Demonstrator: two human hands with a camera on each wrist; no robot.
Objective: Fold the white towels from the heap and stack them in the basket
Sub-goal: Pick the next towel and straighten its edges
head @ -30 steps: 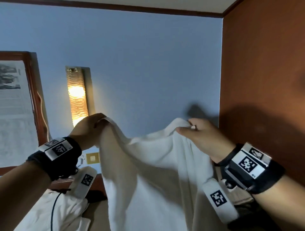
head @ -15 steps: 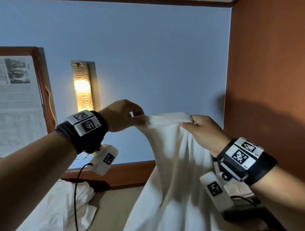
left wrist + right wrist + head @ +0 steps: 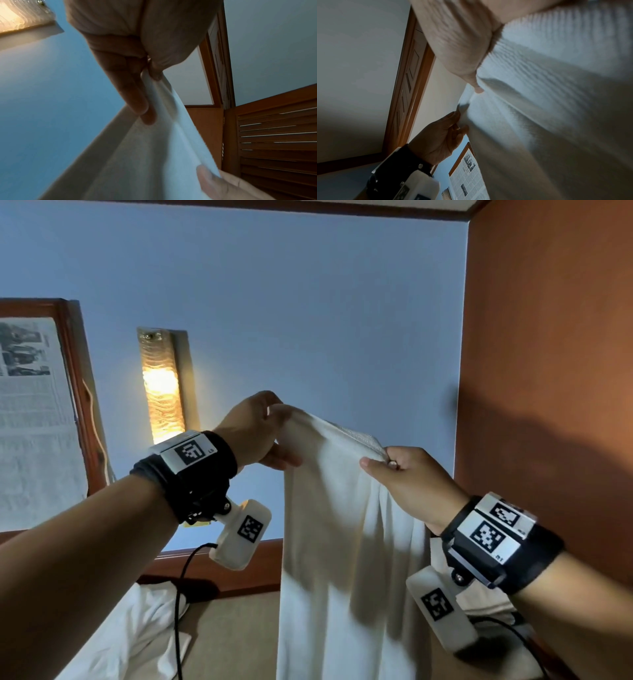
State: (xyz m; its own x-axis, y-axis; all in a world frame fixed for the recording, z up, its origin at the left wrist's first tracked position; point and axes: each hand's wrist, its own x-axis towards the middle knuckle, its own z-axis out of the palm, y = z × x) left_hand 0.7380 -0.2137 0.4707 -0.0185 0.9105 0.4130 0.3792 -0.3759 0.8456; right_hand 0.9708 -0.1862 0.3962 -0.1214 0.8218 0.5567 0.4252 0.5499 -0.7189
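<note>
A: The left hand pinches one top corner of the white towel, thumb against fingertips, the cloth coming out from between them in its wrist view. The right hand grips the other end of the same top edge, fingers curled over the hem.

B: So both are closed on the same cloth. Where does it sit against the wall lamp?

A: Below and to the right of the lamp, held up in the air in front of the blue wall. The top edge slopes down from the left hand, which is nearer the lamp, to the right hand. The rest hangs straight down in long vertical creases, out of the bottom of the head view.

B: Does it look folded yet?

A: In the left wrist view I make out more than one layer at the pinch, so I judge it is doubled lengthwise once. It is far from a neat, small bundle.

B: And the heap?

A: Well below the lamp, at the lower left, crumpled white cloth lies on a pale surface. That is probably the heap, so there are more towels to do.

B: The basket?

A: Not visible in any view, so I cannot say how many are stacked. My guess: this towel is early in its folding, with further folds, the placing, and the remaining heap all left.
</note>
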